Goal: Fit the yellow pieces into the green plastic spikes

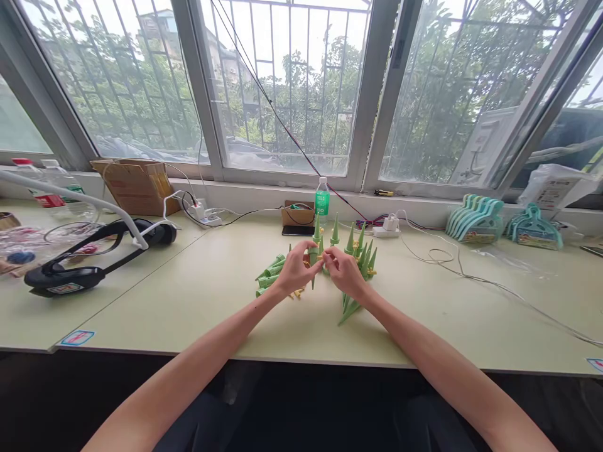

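Got a light-green, pointed, plastic-looking cone [313, 252] in the left grip [296, 270], with thumb and fingers curled in around it, tip aimed down; got a tiny yellow plastic-looking piece [320, 257] in the right grip [345, 272], pinched between thumb and fingertips with hardly any gap, right up against the cone; just beside each other, both grips, over a pale yellow-green smooth surface [424, 320].

Just left of the left grip, a small pile of light-green hollow cones [269, 275] lying on their sides; below that same grip, some loose little yellow pegs [296, 293], too small to count properly; just behind and to the right of the right grip, a cluster of upright green spikes [365, 254], some with yellow bits attached; under the right wrist, more green cones [349, 309] lying flat.

Farther beyond the grips, a clear plastic bottle with a green label [322, 199], plus a small brown cardboard box [296, 215] with a flat black phone-like slab [298, 230] in front; well off to the right, a stack of turquoise plastic hangers [475, 218]; well off to the left, a black strapped headset [70, 276].
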Available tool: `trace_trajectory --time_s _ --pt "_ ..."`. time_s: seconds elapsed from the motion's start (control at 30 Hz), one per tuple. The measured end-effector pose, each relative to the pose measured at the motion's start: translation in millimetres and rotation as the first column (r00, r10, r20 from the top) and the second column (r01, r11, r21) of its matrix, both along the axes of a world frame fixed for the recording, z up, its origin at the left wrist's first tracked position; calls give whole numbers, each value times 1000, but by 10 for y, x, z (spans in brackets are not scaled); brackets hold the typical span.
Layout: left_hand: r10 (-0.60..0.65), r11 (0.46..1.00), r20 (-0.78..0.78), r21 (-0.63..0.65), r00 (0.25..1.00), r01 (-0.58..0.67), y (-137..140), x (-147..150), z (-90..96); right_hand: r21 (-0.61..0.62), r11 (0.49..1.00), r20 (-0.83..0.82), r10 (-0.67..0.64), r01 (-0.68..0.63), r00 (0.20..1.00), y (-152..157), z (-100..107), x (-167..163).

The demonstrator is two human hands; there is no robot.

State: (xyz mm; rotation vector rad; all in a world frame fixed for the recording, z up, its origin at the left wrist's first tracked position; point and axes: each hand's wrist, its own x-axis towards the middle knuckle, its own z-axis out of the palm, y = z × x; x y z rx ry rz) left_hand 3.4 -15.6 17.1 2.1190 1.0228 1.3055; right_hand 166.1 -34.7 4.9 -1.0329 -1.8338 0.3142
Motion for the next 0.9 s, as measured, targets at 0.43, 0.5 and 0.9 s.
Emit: trace_trajectory --time_s 0.43,0.5,0.9 --pt "-7 997 -27 71 1000 9 23 -10 -36 18 1000 14 24 -24 1000 43 -48 12" --pt "-3 996 -48 87 999 7 27 -13 -47 12 1000 15 24 -25 1000 48 -55 16" --pt "-9 995 -65 102 998 16 14 -2 -44 -23 1000 21 22 -21 1000 59 -63 29"
